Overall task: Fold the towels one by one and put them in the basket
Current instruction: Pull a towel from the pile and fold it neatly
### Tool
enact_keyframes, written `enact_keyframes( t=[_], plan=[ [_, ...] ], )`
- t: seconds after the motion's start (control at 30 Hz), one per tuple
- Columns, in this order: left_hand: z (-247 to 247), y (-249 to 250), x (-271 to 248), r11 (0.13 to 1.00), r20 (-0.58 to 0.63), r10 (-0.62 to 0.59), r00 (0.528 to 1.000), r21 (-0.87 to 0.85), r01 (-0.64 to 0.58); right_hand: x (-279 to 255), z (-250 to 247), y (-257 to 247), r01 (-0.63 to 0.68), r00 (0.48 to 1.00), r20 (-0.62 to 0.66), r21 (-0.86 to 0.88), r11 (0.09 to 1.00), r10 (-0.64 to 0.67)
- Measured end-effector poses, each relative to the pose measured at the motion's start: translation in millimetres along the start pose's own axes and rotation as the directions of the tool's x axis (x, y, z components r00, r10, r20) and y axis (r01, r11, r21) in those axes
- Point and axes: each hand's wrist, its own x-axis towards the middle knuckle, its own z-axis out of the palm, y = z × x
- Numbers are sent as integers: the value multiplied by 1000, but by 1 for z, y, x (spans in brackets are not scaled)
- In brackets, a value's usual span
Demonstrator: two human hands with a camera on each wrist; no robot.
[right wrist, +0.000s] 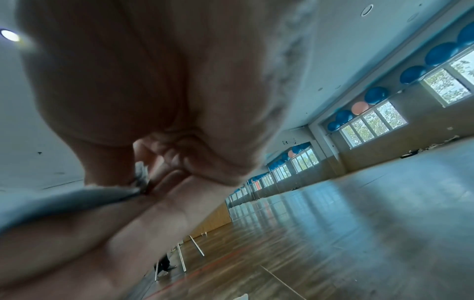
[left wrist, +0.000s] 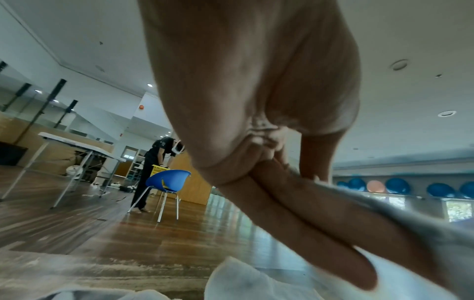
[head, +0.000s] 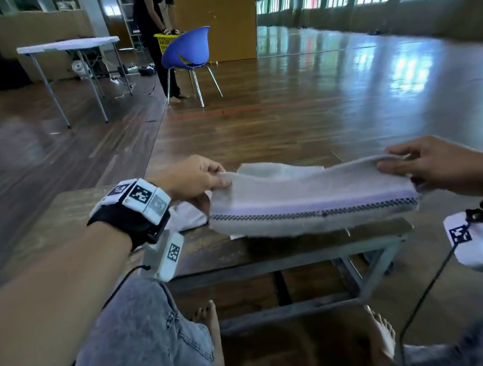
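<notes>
Knees (head: 147,328) and bare feet nearest, under a low table (head: 269,255). Above it, towel (head: 311,197) held up, doubled, striped hem toward the camera, sagging a little between two grips. Left hand (head: 196,180) pinching one end at the fold, thumb on top, fingers beneath; right hand (head: 435,164) pinching the other end likewise. More white cloth (head: 188,216) lying on the table under the left hand. Judged soft, light, limp: no stiffness to rely on, prone to droop and slide out of line. Best taken at the corners, layers pinched together, kept taut between both hands. Yellow basket (head: 165,41) far off by a blue chair (head: 189,51), beside another person (head: 152,22); whether the task's own, cannot tell.
</notes>
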Motion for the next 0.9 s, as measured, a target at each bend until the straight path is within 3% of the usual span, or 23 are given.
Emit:
enact_keyframes(
  t=[0.13, 0.27, 0.37, 0.43, 0.53, 0.63, 0.73, 0.83, 0.9],
  plan=[
    [18, -10, -3, 996, 204, -86, 975, 40, 79, -17, 12, 24, -65, 991, 121, 3, 998, 64],
    [43, -32, 19, 993, 193, -75, 978, 100, 57, -9, 38, 65, -159, 976, 149, -18, 987, 160],
    [60, -46, 49, 987, 89, -46, 995, 159, 31, 11, 54, 99, -209, 975, 70, -44, 977, 212],
    [67, -52, 73, 978, -73, 56, 996, 203, -40, 30, 61, 117, -185, 981, -67, -81, 979, 180],
    [72, -55, 111, 972, -348, 209, 914, 178, -154, 62, 66, 134, -136, 945, -320, -181, 974, 73],
    [77, -56, 152, 966, -416, 250, 874, 162, -200, 97, 68, 144, -127, 891, -454, -208, 970, 19],
    [90, -67, 185, 971, -346, 208, 915, 186, -150, 131, 72, 153, -161, 899, -438, -296, 941, 16],
    [102, -72, 201, 926, -126, 140, 982, 367, -85, 152, 80, 160, -234, 930, -355, -383, 894, 92],
    [108, -69, 206, 904, 8, 100, 995, 418, -94, 159, 84, 162, -267, 945, -289, -406, 874, 154]
  ],
)
